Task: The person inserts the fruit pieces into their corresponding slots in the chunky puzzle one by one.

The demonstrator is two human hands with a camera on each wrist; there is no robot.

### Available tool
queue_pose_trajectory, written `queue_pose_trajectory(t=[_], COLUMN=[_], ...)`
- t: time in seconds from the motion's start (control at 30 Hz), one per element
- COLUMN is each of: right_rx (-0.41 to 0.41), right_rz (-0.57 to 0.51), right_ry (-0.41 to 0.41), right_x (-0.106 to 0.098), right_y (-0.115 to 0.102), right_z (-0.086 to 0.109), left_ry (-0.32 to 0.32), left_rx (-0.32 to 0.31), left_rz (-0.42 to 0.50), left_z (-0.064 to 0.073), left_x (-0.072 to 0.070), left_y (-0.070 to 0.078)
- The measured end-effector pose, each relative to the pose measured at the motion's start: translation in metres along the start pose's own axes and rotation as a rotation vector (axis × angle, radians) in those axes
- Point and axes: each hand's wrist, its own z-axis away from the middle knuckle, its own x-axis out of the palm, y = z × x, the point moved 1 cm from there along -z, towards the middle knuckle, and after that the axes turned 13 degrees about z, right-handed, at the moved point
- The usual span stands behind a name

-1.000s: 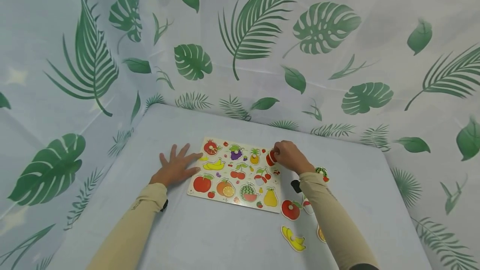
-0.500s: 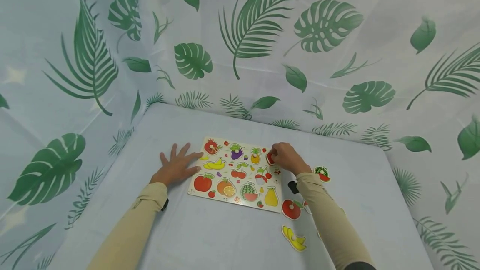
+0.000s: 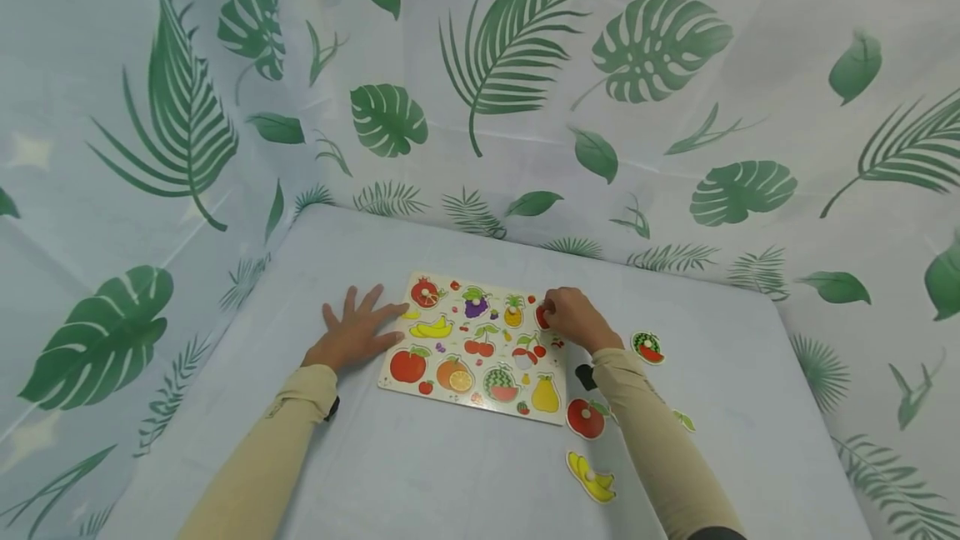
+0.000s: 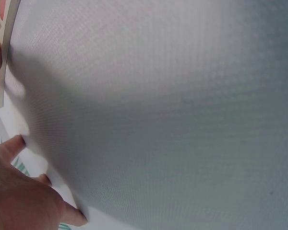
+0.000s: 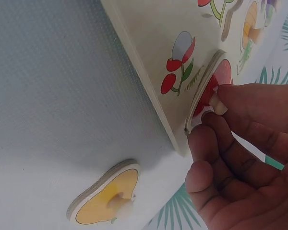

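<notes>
A wooden fruit puzzle board (image 3: 489,419) lies flat on the table, its shapes filled with pictured fruit. My left hand (image 3: 356,332) rests with fingers spread at the board's left edge. In the left wrist view its fingers (image 4: 12,146) are straight and hold nothing. At the board's top right corner my right hand (image 3: 577,317) pinches the wooden knob (image 5: 218,104) of a red fruit puzzle piece (image 5: 224,72). That piece stands tilted against the board's surface. Its lower end is partly hidden by the fingers, so I cannot tell whether it sits in a recess.
Right of the board lie a watermelon piece (image 3: 647,347), an apple piece (image 3: 585,419) and a banana piece (image 3: 591,477). Green leaves of another piece (image 3: 684,420) show beside my right forearm. A yellow knobbed piece (image 5: 108,196) appears in the right wrist view.
My right hand has shifted slightly, keeping the red piece at the board's top right corner. The right forearm has swung left, uncovering the watermelon piece. The left hand stays in place.
</notes>
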Motion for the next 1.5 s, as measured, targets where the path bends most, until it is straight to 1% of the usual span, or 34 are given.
queue_pose_trajectory(t=[0.17,0.33,0.57,0.8,0.93,1.1,1.23,1.33,1.5], right_rx=[0.010,0.016,0.008,0.033,0.023,-0.019,-0.032,-0.029,-0.001], right_rz=[0.015,0.017,0.026,0.045,0.056,0.087,0.084,0.073,0.041], right_ry=[0.004,0.002,0.024,0.033,0.038,0.059,0.061,0.057,0.042], right_x=[-0.002,-0.001,-0.003,-0.001,0.001,0.003,0.002,0.000,-0.004], right_y=[0.002,0.003,0.002,0.000,0.000,0.000,0.000,0.000,0.000], right_z=[0.001,0.003,0.007,0.010,0.009,0.007,0.009,0.012,0.017], left_ry=[0.006,-0.004,-0.009,-0.016,-0.023,-0.025,-0.025,-0.023,-0.024], left_rx=[0.006,0.009,0.004,-0.002,-0.009,-0.014,-0.014,-0.012,-0.017], left_rz=[0.002,0.010,0.000,-0.011,-0.014,-0.002,0.002,-0.003,-0.007], left_z=[0.001,0.000,0.000,-0.001,0.000,0.000,0.001,0.002,0.002], left_x=[-0.001,-0.001,-0.001,-0.001,-0.001,0.000,0.000,-0.001,-0.003], left_y=[0.003,0.007,0.011,0.014,0.014,0.011,0.009,0.008,0.005])
